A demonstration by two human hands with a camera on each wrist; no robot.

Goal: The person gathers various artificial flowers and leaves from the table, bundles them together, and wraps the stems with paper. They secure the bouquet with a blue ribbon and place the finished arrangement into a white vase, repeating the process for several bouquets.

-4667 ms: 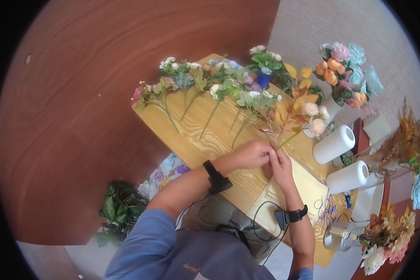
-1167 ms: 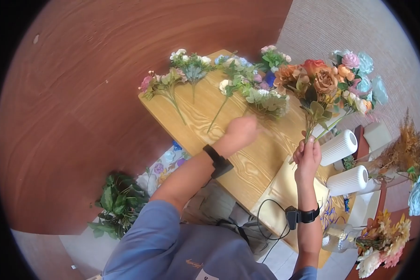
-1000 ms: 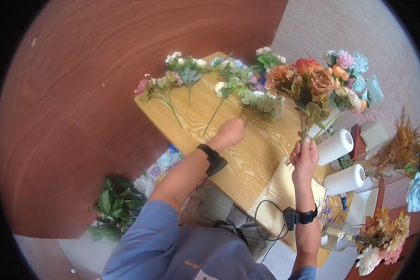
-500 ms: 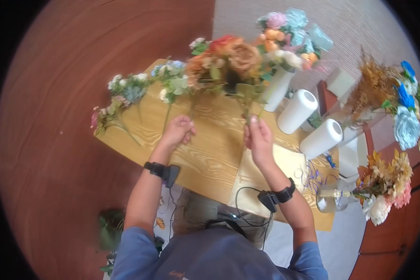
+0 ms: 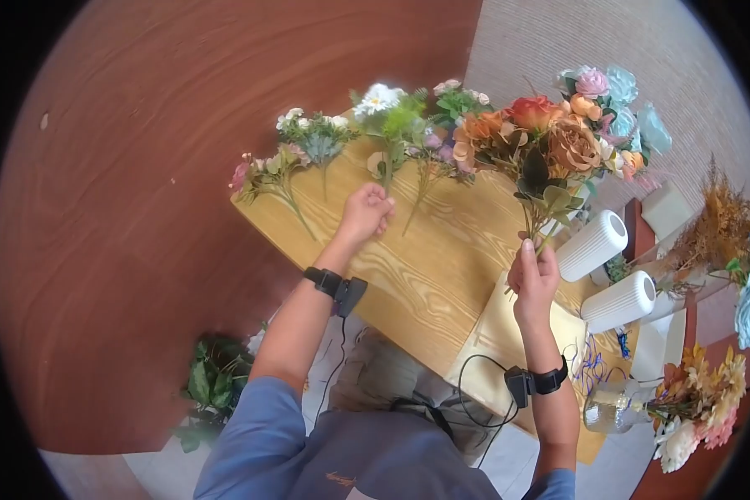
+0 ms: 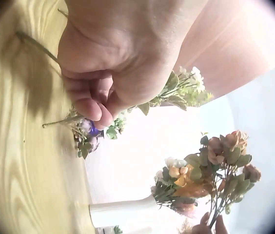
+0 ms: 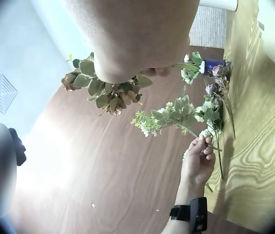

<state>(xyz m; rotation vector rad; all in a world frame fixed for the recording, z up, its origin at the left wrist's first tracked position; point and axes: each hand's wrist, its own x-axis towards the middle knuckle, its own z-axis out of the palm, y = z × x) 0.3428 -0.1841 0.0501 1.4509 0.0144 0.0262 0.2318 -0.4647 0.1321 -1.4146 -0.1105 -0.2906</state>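
Note:
My right hand [image 5: 535,279] grips a bunch of stems carrying orange, red and brown roses [image 5: 575,146] with dark green leaves, held upright over the table's right side. My left hand [image 5: 367,212] pinches the stem of a spray of white flowers [image 5: 379,100] with bright green leaves, raised above the tabletop. In the right wrist view the thumb and fingers of the left hand close on that spray [image 7: 174,114]. A purple-flowered stem [image 5: 442,152] lies on the wooden table [image 5: 417,283] beside the left hand.
More flower stems [image 5: 279,179] lie along the far left table edge. Two white ribbed vases [image 5: 593,244] lean near the right hand, with a filled vase of teal and pink flowers [image 5: 621,92] behind. A cream sheet [image 5: 492,333], blue wire [image 5: 592,367] and a glass vase [image 5: 612,407] sit at right.
Both hands were together on stems earlier. The right hand has since moved right with the rose bunch; the left hand reached the table and lifted the white spray up and left.

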